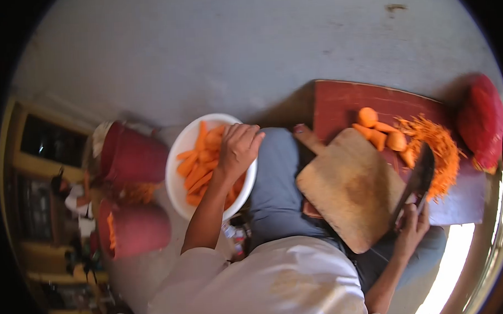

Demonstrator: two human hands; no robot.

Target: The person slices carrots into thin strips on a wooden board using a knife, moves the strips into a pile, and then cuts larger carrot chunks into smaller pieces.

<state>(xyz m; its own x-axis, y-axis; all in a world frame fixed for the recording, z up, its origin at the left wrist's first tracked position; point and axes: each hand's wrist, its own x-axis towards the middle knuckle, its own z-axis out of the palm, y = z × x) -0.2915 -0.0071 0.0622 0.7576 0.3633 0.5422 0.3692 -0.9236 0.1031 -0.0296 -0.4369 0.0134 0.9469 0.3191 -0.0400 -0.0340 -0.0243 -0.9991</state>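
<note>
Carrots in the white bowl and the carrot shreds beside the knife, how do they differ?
The carrot sticks are long, thick pieces; the carrot shreds are thin strands. The carrot sticks sit in the white bowl, while the carrot shreds lie heaped loose on the red board. The left hand rests on the carrot sticks; the knife, in the grip of the right hand, lies next to the carrot shreds. Both are orange.

Inspection finding for you: no text, label, brand, number or sign in your view can be read. The picture is too soft and curved at its edges to make out any marking on the surfaces before you.
</note>
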